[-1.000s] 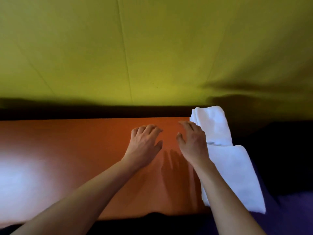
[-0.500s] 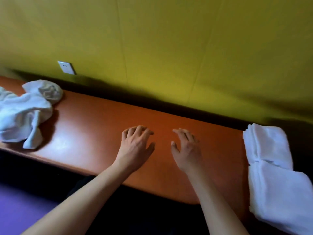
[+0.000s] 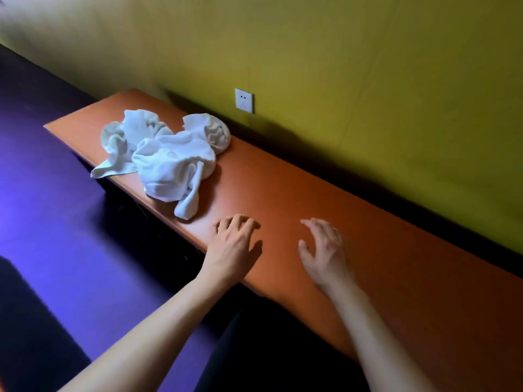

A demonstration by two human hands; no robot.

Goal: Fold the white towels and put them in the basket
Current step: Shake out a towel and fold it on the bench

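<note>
A heap of crumpled white towels lies on the left part of a long orange table. One loose end of the heap hangs toward the table's front edge. My left hand hovers over the table just right of that loose end, fingers relaxed and slightly curled, holding nothing. My right hand is a hand's width further right, fingers spread and relaxed, also holding nothing. No basket and no folded towels are in view.
A yellow-green wall runs behind the table, with a white socket above the towel heap. A purple floor lies to the left and in front.
The view has swung left: the folded white towels on the right have gone out of sight and the crumpled heap has come into view. Both hands stayed open over the table.
</note>
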